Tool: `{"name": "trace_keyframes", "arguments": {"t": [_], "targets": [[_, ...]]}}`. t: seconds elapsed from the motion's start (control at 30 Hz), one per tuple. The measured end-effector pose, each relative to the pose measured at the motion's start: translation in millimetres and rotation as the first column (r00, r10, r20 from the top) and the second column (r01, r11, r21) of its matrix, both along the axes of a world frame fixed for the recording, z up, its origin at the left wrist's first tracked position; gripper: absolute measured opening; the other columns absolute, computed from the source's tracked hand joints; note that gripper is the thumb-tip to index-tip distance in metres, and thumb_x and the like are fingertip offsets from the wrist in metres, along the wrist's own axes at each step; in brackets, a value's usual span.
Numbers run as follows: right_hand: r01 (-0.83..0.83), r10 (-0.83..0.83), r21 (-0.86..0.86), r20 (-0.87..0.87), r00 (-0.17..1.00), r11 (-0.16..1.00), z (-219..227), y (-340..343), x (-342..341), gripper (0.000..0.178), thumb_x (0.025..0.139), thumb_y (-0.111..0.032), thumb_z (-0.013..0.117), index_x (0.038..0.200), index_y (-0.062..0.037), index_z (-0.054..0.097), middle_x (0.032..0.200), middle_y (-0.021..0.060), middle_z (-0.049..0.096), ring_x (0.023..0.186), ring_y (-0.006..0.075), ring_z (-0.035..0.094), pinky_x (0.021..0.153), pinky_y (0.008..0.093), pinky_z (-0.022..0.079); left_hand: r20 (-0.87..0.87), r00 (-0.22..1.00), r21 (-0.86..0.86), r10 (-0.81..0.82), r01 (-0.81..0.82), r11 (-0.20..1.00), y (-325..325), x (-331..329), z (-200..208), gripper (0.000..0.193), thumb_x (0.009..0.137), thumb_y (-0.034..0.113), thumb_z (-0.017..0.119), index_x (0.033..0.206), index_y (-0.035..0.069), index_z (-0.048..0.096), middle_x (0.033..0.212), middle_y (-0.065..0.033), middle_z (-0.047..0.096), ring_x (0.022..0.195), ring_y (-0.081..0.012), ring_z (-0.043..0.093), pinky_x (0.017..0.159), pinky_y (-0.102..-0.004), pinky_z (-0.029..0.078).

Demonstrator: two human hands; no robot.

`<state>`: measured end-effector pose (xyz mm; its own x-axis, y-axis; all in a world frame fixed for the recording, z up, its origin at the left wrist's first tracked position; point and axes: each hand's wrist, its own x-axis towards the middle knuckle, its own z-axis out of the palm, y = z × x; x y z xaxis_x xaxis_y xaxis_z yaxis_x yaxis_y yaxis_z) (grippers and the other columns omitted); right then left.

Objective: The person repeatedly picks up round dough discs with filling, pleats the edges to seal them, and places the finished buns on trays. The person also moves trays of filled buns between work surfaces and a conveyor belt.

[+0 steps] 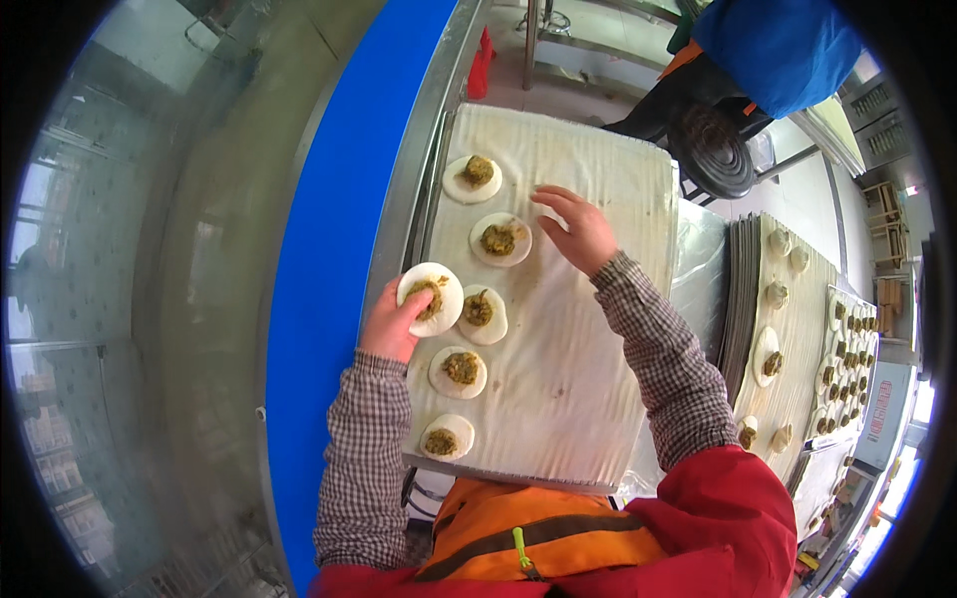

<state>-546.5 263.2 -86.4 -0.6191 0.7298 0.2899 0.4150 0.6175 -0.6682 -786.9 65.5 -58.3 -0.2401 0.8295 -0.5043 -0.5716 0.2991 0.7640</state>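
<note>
My left hand [392, 324] holds a round dough wrapper [446, 288] topped with brownish-green filling, its thumb pressed onto the filling. The wrapper is raised over the left side of a cloth-lined tray [578, 379]. My right hand [580, 229] hovers above the tray's upper middle, fingers apart and nothing in them. Nearest to it lies a wrapper with filling [500, 240]. More filled wrappers rest in a column: one at the far end [472, 180], one beside the held piece [483, 316], then two closer to me [459, 373] [447, 437].
Along the left runs a blue panel [339, 199] beside a metal edge. To the right stands a stack of trays [797, 309] bearing dough pieces, with another tray [847, 359] of filled pieces beyond. A black round stool [710, 149] and a person in blue [778, 50] are at the back.
</note>
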Motion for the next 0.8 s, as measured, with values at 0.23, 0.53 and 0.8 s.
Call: {"name": "trace_keyframes", "arguments": {"t": [0.23, 0.53, 0.8], "targets": [[-0.250, 0.131, 0.260, 0.401, 0.907, 0.933, -17, 101, -81, 0.038, 0.096, -0.027, 0.045, 0.133, -0.0159, 0.048, 0.144, 0.0064, 0.041, 0.137, 0.0274, 0.031, 0.111, 0.0472, 0.027, 0.063, 0.998, -0.115, -0.020, 0.027, 0.993, 42, 4, -27, 0.039, 0.088, 0.000, 0.059, 0.124, -0.002, 0.046, 0.115, -0.0126, 0.058, 0.107, -0.0237, 0.059, 0.091, -0.0398, 0.052], [-0.163, 0.138, 0.032, 0.386, 0.912, 0.986, -49, 138, -102, 0.050, 0.100, -0.039, 0.022, 0.138, -0.0155, 0.045, 0.151, 0.0051, 0.031, 0.143, 0.0256, 0.017, 0.117, 0.0419, 0.012, 0.008, 0.994, -0.221, 0.108, -0.104, 0.970, 45, -13, -43, 0.037, 0.091, 0.005, 0.054, 0.126, -0.001, 0.045, 0.122, -0.0163, 0.055, 0.113, -0.0274, 0.056, 0.096, -0.0438, 0.049], [0.141, -0.129, -0.066, 0.165, 0.978, 0.988, 2, 78, -64, 0.034, 0.090, -0.031, 0.055, 0.111, -0.0057, 0.065, 0.106, 0.0121, 0.066, 0.095, 0.0286, 0.063, 0.084, 0.0388, 0.050, -0.050, 0.983, -0.045, 0.179, -0.181, 0.982, 50, -11, -41, 0.036, 0.091, 0.008, 0.054, 0.125, 0.000, 0.046, 0.117, -0.0149, 0.059, 0.109, -0.0265, 0.059, 0.091, -0.0437, 0.052]]}}
